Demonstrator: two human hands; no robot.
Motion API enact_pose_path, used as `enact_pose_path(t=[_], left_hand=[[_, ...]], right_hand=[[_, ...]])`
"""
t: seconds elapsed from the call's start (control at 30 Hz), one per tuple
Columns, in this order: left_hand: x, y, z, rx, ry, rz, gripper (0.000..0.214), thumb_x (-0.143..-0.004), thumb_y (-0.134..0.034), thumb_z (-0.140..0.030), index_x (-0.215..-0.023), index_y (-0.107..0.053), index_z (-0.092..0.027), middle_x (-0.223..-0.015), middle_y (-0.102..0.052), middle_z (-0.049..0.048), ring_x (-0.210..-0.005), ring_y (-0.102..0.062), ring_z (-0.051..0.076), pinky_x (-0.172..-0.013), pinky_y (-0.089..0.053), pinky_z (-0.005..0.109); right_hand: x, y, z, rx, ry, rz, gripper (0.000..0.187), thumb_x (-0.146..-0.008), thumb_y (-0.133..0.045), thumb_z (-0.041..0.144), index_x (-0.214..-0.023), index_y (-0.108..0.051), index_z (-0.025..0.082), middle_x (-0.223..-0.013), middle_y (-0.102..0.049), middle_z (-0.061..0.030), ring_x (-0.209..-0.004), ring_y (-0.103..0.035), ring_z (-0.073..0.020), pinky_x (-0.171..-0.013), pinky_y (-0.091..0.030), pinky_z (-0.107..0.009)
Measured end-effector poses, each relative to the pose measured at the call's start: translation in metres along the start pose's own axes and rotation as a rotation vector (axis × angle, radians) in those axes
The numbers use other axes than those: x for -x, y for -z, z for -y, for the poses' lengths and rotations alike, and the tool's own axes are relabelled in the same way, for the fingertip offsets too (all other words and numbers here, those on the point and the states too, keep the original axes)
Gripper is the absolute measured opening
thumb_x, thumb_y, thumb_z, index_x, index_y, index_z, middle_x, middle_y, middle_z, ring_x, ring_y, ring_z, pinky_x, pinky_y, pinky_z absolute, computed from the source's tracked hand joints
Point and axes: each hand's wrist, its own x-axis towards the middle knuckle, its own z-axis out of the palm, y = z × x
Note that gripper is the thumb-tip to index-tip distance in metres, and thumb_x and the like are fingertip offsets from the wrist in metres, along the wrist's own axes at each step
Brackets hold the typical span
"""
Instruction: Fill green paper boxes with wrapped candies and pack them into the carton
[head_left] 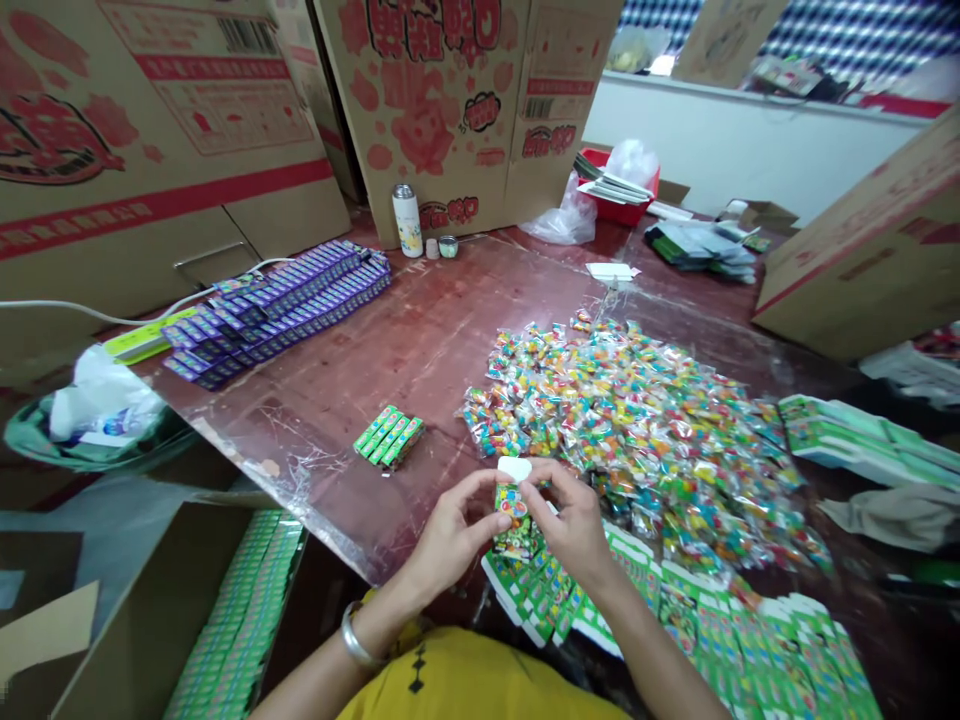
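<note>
Both my hands meet at the table's near edge around one small green box (511, 497) with its white end flap up. My left hand (448, 535) pinches the box from the left side. My right hand (571, 520) grips it from the right, fingers curled at the flap. Under my hands lies a spread of flat green box blanks (697, 610). Just beyond is a big heap of small clear packets with coloured candy (637, 425). A few finished green boxes (388, 436) lie together to the left.
Rows of purple boxes (277, 305) cover the table's far left. A carton (232, 620) below the table's left holds stacked green boxes. Large cardboard cartons (465, 100) stand behind; another carton (862, 260) is at right. A flask (407, 220) and red basket (622, 190) sit at the back.
</note>
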Motion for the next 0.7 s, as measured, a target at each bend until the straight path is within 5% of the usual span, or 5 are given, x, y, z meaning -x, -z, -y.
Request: enact_pose_path(t=[0.2, 0.37, 0.7], left_hand=[[0.0, -0.005, -0.002, 0.055, 0.004, -0.104, 0.043, -0.076, -0.073, -0.024, -0.112, -0.05, -0.022, -0.102, -0.059, 0.0029, -0.089, -0.06, 0.017, -0.072, -0.049, 0.024], [0.002, -0.004, -0.003, -0.036, 0.037, -0.133, 0.044, -0.073, -0.072, -0.018, -0.111, -0.049, -0.022, -0.105, -0.059, 0.0037, -0.092, -0.063, 0.018, -0.073, -0.052, 0.026], [0.004, 0.005, -0.012, -0.119, -0.019, -0.03, 0.048, -0.078, -0.067, -0.014, -0.123, -0.053, -0.023, -0.112, -0.063, 0.006, -0.102, -0.062, 0.021, -0.085, -0.053, 0.032]], right_hand=[[-0.005, -0.002, 0.001, -0.252, -0.107, -0.04, 0.014, -0.088, -0.061, 0.032, -0.091, -0.052, 0.022, -0.093, -0.067, -0.004, -0.087, -0.065, -0.0192, -0.078, -0.052, -0.031], [-0.014, 0.003, 0.006, -0.251, -0.193, 0.055, 0.025, -0.082, -0.067, 0.041, -0.077, -0.054, 0.02, -0.083, -0.065, -0.0036, -0.076, -0.063, -0.0183, -0.068, -0.052, -0.028], [-0.03, 0.017, 0.003, -0.294, -0.337, 0.219, 0.021, -0.076, -0.073, 0.035, -0.073, -0.066, 0.015, -0.069, -0.064, -0.0005, -0.064, -0.058, -0.0147, -0.062, -0.047, -0.027]])
